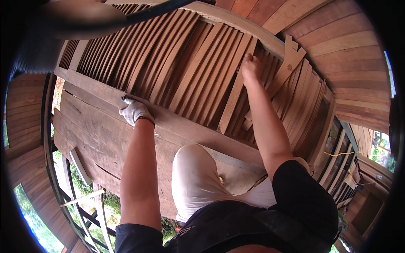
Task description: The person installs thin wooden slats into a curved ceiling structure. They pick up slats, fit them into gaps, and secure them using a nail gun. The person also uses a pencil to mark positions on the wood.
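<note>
The wooden slat point(232, 101) we are handling lies slantwise across the louvred frame, right of the centre of the frame of view, its lower end near the long rail point(185, 122). Our bare right hand point(252, 68) is curled closed, seemingly around the slat's edge close to its upper end. Our gloved left hand point(136, 112) is half curled against the rail, left of centre; we cannot tell whether it grips or merely leans, nor whether the dark bit at its fingertips is something held.

To do this well, we would steady the rail with the left hand and guide the slat along its own line, parallel to the row of slats point(145, 48) at upper left. Holding it by one end, we judge, lets the far end swing, so a slow wrist suits. We should mind the loose crossed strips point(289, 67) at upper right, which could snag our forearm.
</note>
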`<act>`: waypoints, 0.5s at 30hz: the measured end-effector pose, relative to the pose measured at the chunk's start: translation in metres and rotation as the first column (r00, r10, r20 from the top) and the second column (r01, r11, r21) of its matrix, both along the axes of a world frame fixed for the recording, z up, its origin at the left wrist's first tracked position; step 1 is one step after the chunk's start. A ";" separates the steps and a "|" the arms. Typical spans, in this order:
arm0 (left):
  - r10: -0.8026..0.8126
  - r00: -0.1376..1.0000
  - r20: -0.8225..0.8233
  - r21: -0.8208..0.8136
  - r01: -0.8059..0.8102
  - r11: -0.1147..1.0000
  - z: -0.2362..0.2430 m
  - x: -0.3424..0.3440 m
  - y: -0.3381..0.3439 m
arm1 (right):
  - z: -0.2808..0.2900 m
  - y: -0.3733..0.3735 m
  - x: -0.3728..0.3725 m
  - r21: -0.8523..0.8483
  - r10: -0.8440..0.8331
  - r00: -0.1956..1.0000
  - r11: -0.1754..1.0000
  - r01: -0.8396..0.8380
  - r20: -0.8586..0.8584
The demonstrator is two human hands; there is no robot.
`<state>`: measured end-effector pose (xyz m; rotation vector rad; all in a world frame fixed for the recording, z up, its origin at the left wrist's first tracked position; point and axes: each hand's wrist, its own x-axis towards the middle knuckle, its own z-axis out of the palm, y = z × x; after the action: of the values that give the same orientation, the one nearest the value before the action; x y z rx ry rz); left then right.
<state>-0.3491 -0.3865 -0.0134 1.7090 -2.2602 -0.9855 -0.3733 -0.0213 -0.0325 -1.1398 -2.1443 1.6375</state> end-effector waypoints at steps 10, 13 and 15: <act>-0.014 1.000 0.020 0.021 0.013 1.000 0.010 0.002 0.006 | 0.014 0.029 0.008 -0.243 0.138 0.990 0.961 -0.130 0.016; -0.013 1.000 0.015 -0.001 0.013 1.000 0.002 0.004 -0.001 | 0.023 -0.006 0.032 -0.372 0.158 0.986 0.920 -0.125 0.060; 0.007 1.000 0.007 0.021 -0.007 1.000 0.009 0.003 0.002 | 0.025 -0.021 0.048 -0.414 0.100 0.995 0.907 -0.084 0.018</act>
<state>-0.3460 -0.3840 -0.0046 1.7298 -2.2549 -1.0064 -0.3253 -0.0421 -0.0076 -1.1968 -1.9503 2.2050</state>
